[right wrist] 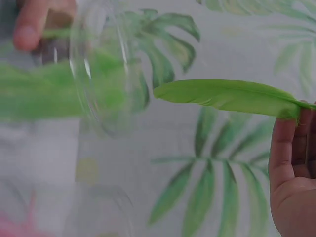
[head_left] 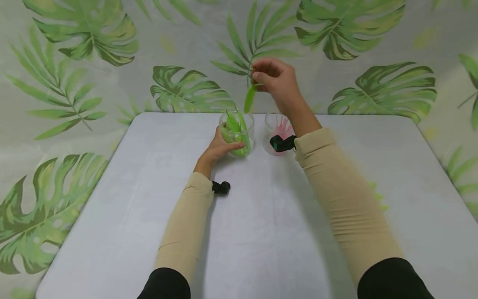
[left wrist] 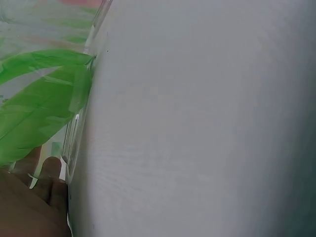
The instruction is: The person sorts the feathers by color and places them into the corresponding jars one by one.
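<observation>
A clear round jar (head_left: pixel 246 124) with several green feathers (head_left: pixel 233 124) in it stands near the table's far edge. My left hand (head_left: pixel 220 147) grips its left side, thumb across the front; the left wrist view shows the fingers against the clear wall beside the green feathers (left wrist: pixel 44 106). Above and to the right of the jar, my right hand (head_left: pixel 276 81) pinches a single green feather (head_left: pixel 250 98) by its quill end, the vane hanging down. The right wrist view shows this feather (right wrist: pixel 227 96) apart from the jar's rim (right wrist: pixel 118 64).
A second clear jar (head_left: pixel 270 120) with pink feathers (head_left: pixel 281 128) stands to the right, partly behind my right wrist. Some yellow-green things (head_left: pixel 379 196) lie on the white table (head_left: pixel 246 232), partly hidden by my right sleeve. A leaf-print cloth (head_left: pixel 190 87) hangs behind.
</observation>
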Demonstrator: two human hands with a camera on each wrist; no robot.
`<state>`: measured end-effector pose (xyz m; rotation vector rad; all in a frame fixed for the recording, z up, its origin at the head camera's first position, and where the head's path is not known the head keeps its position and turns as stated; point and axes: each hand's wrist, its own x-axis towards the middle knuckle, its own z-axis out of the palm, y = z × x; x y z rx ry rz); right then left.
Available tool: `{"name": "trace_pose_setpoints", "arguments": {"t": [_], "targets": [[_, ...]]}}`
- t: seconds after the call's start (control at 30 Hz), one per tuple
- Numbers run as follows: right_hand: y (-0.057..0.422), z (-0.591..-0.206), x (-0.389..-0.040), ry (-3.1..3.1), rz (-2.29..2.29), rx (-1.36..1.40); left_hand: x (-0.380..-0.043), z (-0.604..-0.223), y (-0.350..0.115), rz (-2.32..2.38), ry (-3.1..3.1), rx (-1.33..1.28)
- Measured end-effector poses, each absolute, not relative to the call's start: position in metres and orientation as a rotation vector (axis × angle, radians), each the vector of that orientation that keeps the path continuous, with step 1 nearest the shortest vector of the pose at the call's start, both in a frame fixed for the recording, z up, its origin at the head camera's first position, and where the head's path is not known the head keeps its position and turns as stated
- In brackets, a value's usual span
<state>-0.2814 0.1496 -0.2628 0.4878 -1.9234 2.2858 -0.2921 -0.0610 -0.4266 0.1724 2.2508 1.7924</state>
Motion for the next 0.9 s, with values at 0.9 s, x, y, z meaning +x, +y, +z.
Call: {"name": "trace_pose_setpoints", "arguments": {"t": [0.9], "targets": [[0.114,-0.322,-0.292,-2.282,2.111,0.367,-0.293,-0.43,-0.064,1.824,2.21,0.164]]}}
